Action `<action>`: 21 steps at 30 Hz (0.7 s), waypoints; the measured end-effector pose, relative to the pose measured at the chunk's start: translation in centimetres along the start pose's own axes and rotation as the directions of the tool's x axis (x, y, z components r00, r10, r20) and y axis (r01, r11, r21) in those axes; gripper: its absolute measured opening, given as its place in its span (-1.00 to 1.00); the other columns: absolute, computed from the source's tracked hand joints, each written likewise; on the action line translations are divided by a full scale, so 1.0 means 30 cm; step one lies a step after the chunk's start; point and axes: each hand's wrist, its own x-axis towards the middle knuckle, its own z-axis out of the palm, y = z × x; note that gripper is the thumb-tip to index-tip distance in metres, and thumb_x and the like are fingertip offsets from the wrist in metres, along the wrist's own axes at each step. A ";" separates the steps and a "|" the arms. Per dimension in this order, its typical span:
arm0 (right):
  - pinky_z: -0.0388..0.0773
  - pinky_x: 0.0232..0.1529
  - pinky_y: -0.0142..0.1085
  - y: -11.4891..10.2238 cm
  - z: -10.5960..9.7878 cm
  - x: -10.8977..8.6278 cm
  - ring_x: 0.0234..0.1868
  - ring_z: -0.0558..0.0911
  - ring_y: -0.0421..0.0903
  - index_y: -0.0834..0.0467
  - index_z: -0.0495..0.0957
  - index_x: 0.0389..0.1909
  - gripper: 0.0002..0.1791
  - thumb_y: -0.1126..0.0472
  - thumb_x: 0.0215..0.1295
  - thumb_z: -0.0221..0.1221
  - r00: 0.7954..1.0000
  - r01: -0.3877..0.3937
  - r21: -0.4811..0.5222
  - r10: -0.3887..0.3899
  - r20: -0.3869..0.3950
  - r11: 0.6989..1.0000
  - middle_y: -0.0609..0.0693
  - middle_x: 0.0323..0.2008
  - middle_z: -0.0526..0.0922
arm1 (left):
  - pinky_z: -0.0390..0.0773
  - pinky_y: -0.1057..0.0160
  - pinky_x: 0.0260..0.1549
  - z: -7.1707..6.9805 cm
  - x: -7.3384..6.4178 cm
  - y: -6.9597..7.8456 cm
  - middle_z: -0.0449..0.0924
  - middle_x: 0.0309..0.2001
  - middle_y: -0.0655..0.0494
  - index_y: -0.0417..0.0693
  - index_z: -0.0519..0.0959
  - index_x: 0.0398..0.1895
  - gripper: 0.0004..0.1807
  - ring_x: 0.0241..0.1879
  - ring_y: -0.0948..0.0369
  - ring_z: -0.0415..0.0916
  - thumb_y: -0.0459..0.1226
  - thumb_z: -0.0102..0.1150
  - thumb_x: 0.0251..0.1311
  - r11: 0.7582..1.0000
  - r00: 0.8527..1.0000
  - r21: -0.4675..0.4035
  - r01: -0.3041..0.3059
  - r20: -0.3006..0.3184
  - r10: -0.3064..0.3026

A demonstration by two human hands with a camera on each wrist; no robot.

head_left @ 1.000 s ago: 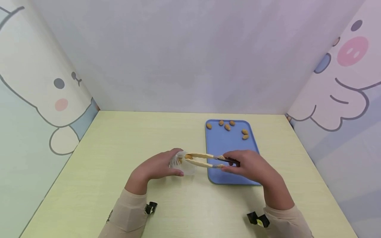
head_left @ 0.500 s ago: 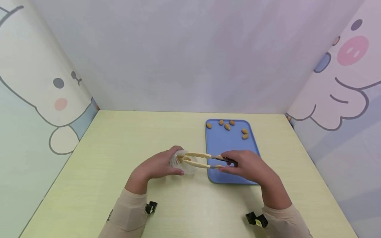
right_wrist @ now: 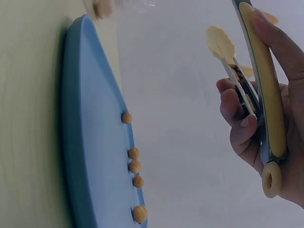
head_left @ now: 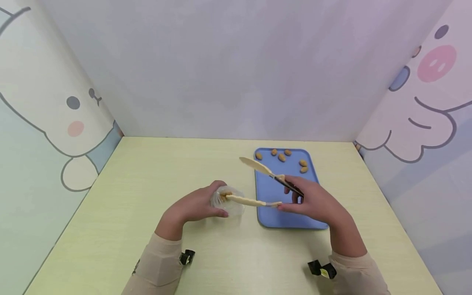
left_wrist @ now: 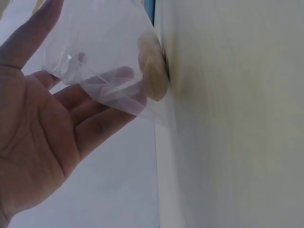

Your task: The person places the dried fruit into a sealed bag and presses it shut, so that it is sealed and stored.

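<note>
tongs (head_left: 248,201) spread wide at the clear bag (head_left: 237,207)

from the head, then: the left hand (head_left: 199,204) is curved round the bag, just left of the blue tray (head_left: 273,215), with brown nuts (head_left: 223,197) bunched inside, too overlapped to count. across to the right hand (head_left: 316,203) — it grips the tongs, one arm apart from the other. the near arm's cream tip reaches the bag and overlaps the nuts in sight; whether it touches them, i cannot tell. the far arm slants up and away, its tip out past the tray's left edge. and on the tray, six more nuts (head_left: 282,157): four by the far edge, a close pair towards the right side. all of it on a pale yellow table (head_left: 166,164), beige sleeves (head_left: 158,262) at both wrists, cartoon animals (head_left: 439,61) on the side walls.

left wrist now, turned sideways: the bag sits between thumb and fingers, some fingertips showing blurred through the film — the nuts gather low in it, right beside the table.

and the right wrist: the thumb lies on the tongs' cream handle strip, the other fingers are curled about the second arm, a cream ring at the end. below, the tray with five nuts in sight along its far side.
</note>
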 end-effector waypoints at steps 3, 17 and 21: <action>0.40 -0.59 -0.33 0.014 -0.014 -0.003 -0.59 0.41 -0.22 -0.07 0.38 -0.13 -0.51 -0.18 0.09 0.39 0.999 -0.014 0.063 0.016 -0.035 0.998 -0.11 -0.51 0.43 | 0.45 0.16 -0.17 0.002 -0.001 -0.001 0.49 -0.12 0.30 0.30 0.22 0.33 -0.12 -0.22 0.24 0.45 0.21 0.42 -0.06 1.000 1.000 0.004 0.006 -0.002 -0.006; 0.33 -0.54 -0.30 0.060 -0.089 -0.043 -0.58 0.32 -0.14 -0.03 0.30 -0.23 -0.44 -0.16 0.01 0.45 0.961 -0.153 0.026 0.155 -0.231 0.988 -0.01 -0.45 0.32 | 0.40 0.02 0.16 0.004 0.001 -0.002 0.50 0.12 0.20 0.22 0.14 0.50 0.03 0.08 0.22 0.43 0.22 0.40 -0.04 0.999 1.000 0.024 0.025 0.009 -0.025; 0.29 -0.55 -0.28 0.071 -0.113 -0.052 -0.55 0.31 -0.11 0.03 0.29 -0.22 -0.41 -0.21 0.05 0.41 0.940 -0.218 -0.037 0.199 -0.276 0.975 0.02 -0.45 0.31 | 0.43 0.09 0.06 0.007 0.002 -0.005 0.49 -0.06 0.32 0.24 0.20 0.45 -0.03 -0.06 0.25 0.43 0.21 0.41 -0.04 0.999 1.000 0.029 0.014 0.009 -0.015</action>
